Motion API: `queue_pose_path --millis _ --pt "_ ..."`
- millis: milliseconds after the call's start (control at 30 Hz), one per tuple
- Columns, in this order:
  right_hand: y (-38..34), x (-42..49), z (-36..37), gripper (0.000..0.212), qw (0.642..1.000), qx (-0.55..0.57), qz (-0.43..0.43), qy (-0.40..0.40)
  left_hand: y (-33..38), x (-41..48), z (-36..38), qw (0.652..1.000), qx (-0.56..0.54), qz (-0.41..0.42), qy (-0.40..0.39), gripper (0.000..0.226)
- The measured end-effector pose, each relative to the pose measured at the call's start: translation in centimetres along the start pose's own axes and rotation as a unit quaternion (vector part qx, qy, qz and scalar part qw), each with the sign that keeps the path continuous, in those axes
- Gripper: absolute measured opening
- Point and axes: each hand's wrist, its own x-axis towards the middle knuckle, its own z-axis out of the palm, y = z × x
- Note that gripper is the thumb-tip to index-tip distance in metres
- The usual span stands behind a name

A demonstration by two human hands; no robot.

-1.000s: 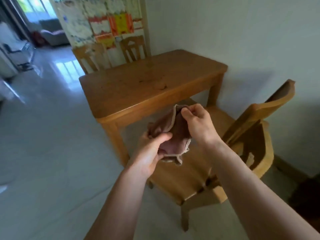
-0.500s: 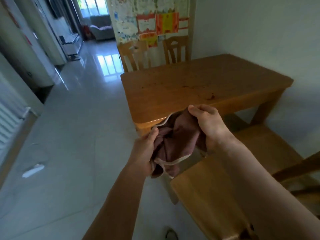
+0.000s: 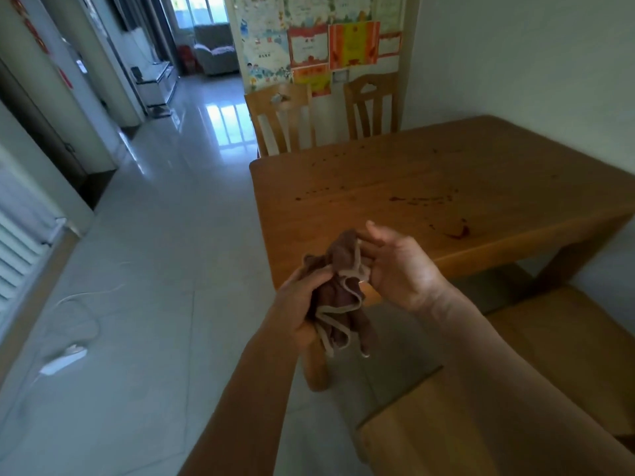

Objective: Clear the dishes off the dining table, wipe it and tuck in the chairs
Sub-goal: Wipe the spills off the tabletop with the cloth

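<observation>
A brown cloth (image 3: 338, 290) with a pale hem is bunched up in front of me, just before the near left corner of the wooden dining table (image 3: 429, 187). My left hand (image 3: 299, 304) grips the cloth from the left, fingers curled round it. My right hand (image 3: 398, 262) is beside the cloth with its fingers spread and fairly straight, the fingertips touching the cloth's upper edge. The tabletop holds no dishes and shows dark red stains (image 3: 458, 231) and small spots. Two wooden chairs (image 3: 280, 121) (image 3: 371, 104) stand at the table's far end.
A wooden chair seat (image 3: 549, 372) lies at lower right, close beside the table and under my right forearm. A white power strip (image 3: 63, 362) with its cable lies on the tiled floor at left. A hallway runs off at the back left. A white wall borders the table's right side.
I have moved closer to the table's near left corner and the view has swung left. My right hand has opened from gripping the cloth; the left still holds it.
</observation>
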Motion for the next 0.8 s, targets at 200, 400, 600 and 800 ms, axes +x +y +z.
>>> queue_pose_path --millis 200,400,600,800 --pt "-0.1 5.5 -1.5 0.033 0.962 -0.196 -0.013 0.192 1.9 7.1 -0.1 0.997 -0.053 0.000 0.065 0.063" --pt "0.1 10.7 -0.2 0.044 0.966 -0.211 0.031 0.145 4.5 13.2 0.1 0.997 -0.059 -0.047 -0.008 0.064" --pt "-4.2 18.9 -0.1 0.009 0.941 -0.101 -0.077 0.314 9.8 20.9 -1.7 0.997 0.045 0.025 0.063 0.017" --pt "-8.2 25.9 -1.5 0.034 0.880 -0.190 -0.089 0.425 15.8 28.5 -3.6 0.979 0.128 0.109 0.112 0.063"
